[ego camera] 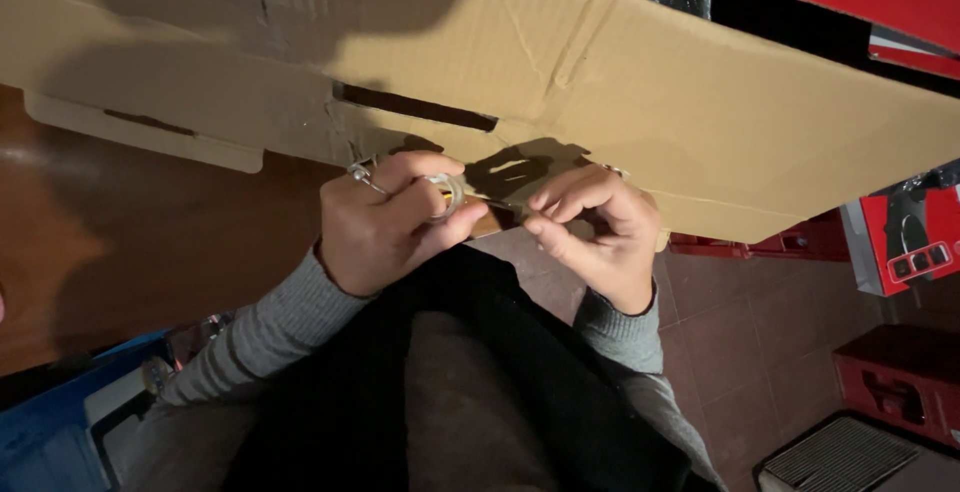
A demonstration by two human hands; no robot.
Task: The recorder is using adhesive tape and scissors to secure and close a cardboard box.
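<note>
My left hand (385,222) grips a small roll of clear tape (447,195) just below the lower edge of a big brown cardboard box (640,82). Close beside it my right hand (600,232) pinches the loose end of the tape (507,207) between thumb and forefinger. Both hands are held together in front of the box's flap edge. Grey sleeves cover both wrists. The rest of the roll is hidden by my fingers.
A slot (415,107) is cut in the box side. Red boxes (905,237) and a red crate (905,387) stand on the tiled floor at the right. A brown wooden surface (120,252) lies at the left, a blue crate (50,432) below it.
</note>
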